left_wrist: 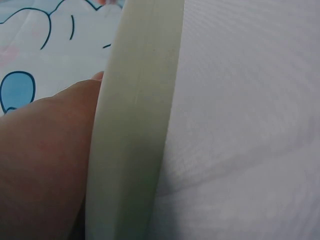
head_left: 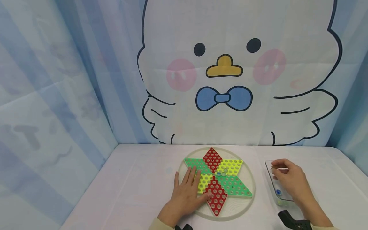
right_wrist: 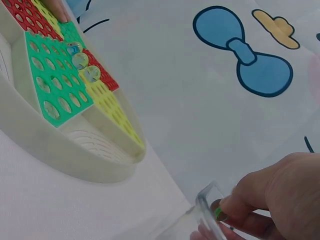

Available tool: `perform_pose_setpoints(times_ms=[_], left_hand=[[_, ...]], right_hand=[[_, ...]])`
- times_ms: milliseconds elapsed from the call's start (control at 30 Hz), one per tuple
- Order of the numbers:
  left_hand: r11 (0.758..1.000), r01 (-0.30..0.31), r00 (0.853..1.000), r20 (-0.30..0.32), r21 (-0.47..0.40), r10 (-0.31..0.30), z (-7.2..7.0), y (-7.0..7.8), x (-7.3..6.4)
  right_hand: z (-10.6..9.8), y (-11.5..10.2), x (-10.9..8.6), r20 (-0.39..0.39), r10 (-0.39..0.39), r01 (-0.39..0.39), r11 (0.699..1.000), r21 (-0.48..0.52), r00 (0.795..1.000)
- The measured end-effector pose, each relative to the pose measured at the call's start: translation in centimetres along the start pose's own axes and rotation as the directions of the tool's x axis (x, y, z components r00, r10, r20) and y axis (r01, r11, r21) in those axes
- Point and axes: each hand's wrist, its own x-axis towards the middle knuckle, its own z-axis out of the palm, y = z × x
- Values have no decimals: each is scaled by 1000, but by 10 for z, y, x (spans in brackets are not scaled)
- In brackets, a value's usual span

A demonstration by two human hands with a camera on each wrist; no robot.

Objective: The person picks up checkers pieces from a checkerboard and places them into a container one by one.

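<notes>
A round cream Chinese checkers board with a red, yellow and green star of holes lies on the table. My left hand rests over its left side, fingers spread and straight, thumb across the near red point. Three glass marbles sit close together near the star's middle. To the right, my right hand is over a clear plastic box and pinches a marble with green in it between thumb and fingers. A blue marble shows inside the box. In the left wrist view, the board's side wall hides most of the left hand.
The white-covered table runs back to a cloth backdrop printed with a cartoon character. Another cloth hangs along the left side. A stretch of tabletop separates the board from the box.
</notes>
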Motion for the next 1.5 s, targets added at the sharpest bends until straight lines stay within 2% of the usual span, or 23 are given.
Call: perform_pose_setpoints(times_ms=[167,400,567,900,1233,1500], left_hand=[[1000,0,1000,-1,6,0,1,0,0],[1000,19,999,30,16,-19,-2,1,1],[1000,22,999,36,4,-22,2,-2,3],[1000,5,1000,22,-18,-5,5,-4,2],[1000,4,1000,9,10,-4,-4,1,-1],[1000,10,1000,22,2,-10,-5,3,-3]], right_hand=[[1,2,2,51,21,-20,1000,-5,998],[3,5,3,72,13,-12,1000,-12,997],[2,5,6,102,19,-17,1000,-24,995],[2,3,8,145,58,-52,998,-41,988],[0,2,7,144,39,-30,997,-66,989],[0,0,3,75,0,5,998,-67,997]])
